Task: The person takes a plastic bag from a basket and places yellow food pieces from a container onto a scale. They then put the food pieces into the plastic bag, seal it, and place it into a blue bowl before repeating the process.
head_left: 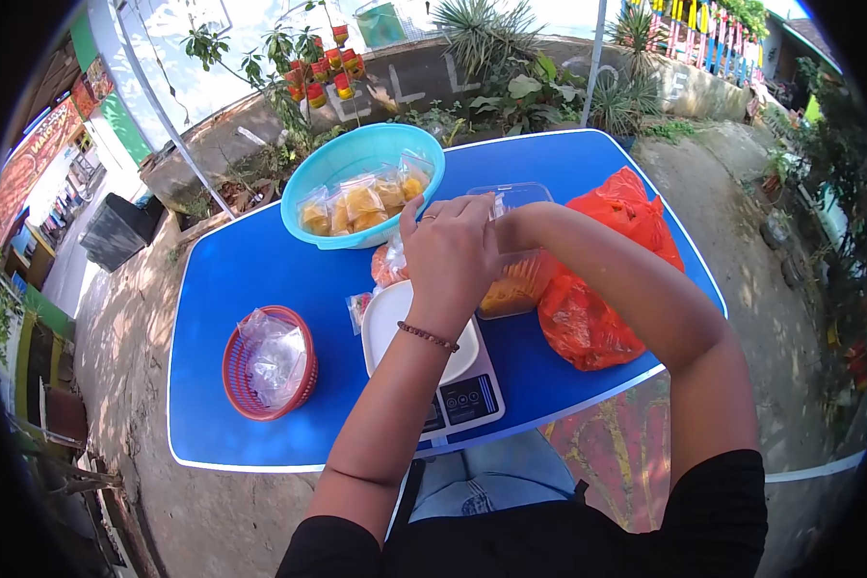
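My left hand (pixel 448 241), with a ring and a beaded bracelet, is raised over the far side of a kitchen scale (pixel 474 400) and its white plate (pixel 383 313). Its fingers curl inward, closed; what they hold is hidden. Close against it is my right hand (pixel 512 229), its fingers out of sight behind the left. A scrap of clear plastic shows by the left fingertips. Beneath the hands are a clear plastic container (pixel 511 299) with orange-brown food and a bag of pinkish-orange pieces (pixel 387 265). A small printed packet (pixel 358 310) lies left of the scale.
A turquoise basin (pixel 308 159) holding several bags of yellow food stands at the back of the blue table (pixel 217 279). A red basket (pixel 308 371) of clear plastic bags is at left, a red plastic bag (pixel 597 318) at right. Table poles rise behind.
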Motion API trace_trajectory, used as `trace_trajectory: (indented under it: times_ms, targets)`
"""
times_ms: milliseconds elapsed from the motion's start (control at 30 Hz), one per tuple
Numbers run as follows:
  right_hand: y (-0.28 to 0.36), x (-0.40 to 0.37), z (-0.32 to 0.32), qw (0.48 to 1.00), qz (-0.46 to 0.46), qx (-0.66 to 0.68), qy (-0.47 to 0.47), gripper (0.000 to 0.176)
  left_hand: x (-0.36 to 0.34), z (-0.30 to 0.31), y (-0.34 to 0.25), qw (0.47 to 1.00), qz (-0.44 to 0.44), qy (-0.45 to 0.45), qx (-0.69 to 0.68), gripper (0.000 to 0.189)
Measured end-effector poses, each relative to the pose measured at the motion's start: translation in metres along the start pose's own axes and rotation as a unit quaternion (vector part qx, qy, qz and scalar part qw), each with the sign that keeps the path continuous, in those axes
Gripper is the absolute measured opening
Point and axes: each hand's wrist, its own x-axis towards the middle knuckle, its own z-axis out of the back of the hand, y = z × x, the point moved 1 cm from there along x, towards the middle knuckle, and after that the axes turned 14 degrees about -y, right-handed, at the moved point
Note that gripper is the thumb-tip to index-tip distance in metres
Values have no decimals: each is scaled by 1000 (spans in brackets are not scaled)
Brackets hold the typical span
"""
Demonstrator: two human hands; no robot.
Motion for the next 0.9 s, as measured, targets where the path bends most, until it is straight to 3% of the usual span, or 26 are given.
trace_trajectory:
  times_ms: [567, 767, 900]
  targets:
    - [-4, -6, -6, 998, -5, -3, -55, 20, -2, -21, -1, 999, 4, -18, -41, 11]
    - [0, -3, -4, 998, -7, -2, -57, 20, 0, -14, -4, 999, 30, 41, -16, 20]
    - [1, -3, -4, 998, -9, -1, -59, 20, -1, -16, -4, 999, 29, 36, -14, 19]
